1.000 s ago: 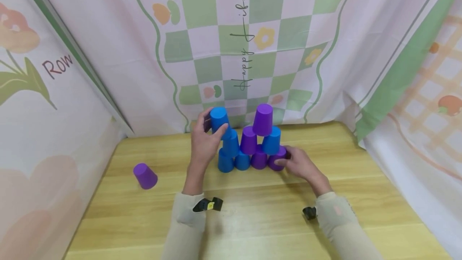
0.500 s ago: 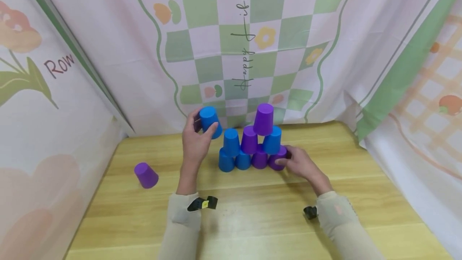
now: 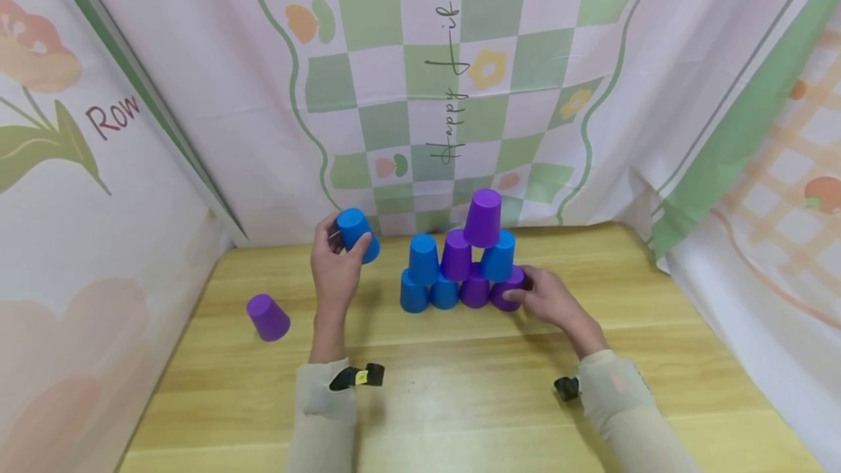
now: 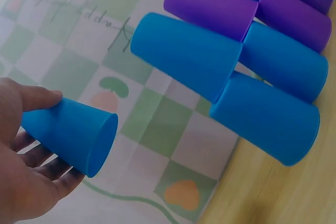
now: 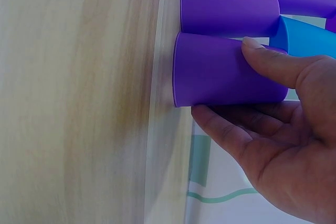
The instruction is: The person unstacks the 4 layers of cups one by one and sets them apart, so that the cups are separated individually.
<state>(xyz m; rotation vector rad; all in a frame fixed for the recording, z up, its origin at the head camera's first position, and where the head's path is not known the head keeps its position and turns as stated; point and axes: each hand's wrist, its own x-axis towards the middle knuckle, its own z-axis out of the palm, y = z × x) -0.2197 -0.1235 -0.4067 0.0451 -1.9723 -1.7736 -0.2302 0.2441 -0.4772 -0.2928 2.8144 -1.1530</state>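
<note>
Left hand (image 3: 333, 268) and the smooth blue tapered plastic cup (image 3: 359, 236) it carries have shifted left and a bit lower since half a second ago, now well apart from the stack. Fingers are curled part-way, thumb across one side and fingers round the other, gripping the cup near its narrow end; cup is mouth down, slightly tilted. It looks raised off the table, but height is hard to judge.

Right hand (image 3: 550, 298) is in the same spot, half closed, thumb and fingers on opposite sides of the right-end purple tapered plastic cup (image 5: 226, 74) in the bottom row.

Stack cups all mouth down. Bottom row, left to right: outer blue cup (image 3: 413, 293), inner blue cup (image 3: 444, 293), inner purple cup (image 3: 474, 289), then the gripped one. Second row: left blue cup (image 3: 423, 260), middle purple cup (image 3: 456, 255), right blue cup (image 3: 498, 257). Top purple cup (image 3: 483, 219) bridges the middle purple and right blue ones.

Lone purple cup (image 3: 268, 318) stands mouth down at far left on the light wood-grain table (image 3: 447, 400). Green-and-white checked curtain (image 3: 368, 13) hangs behind.
</note>
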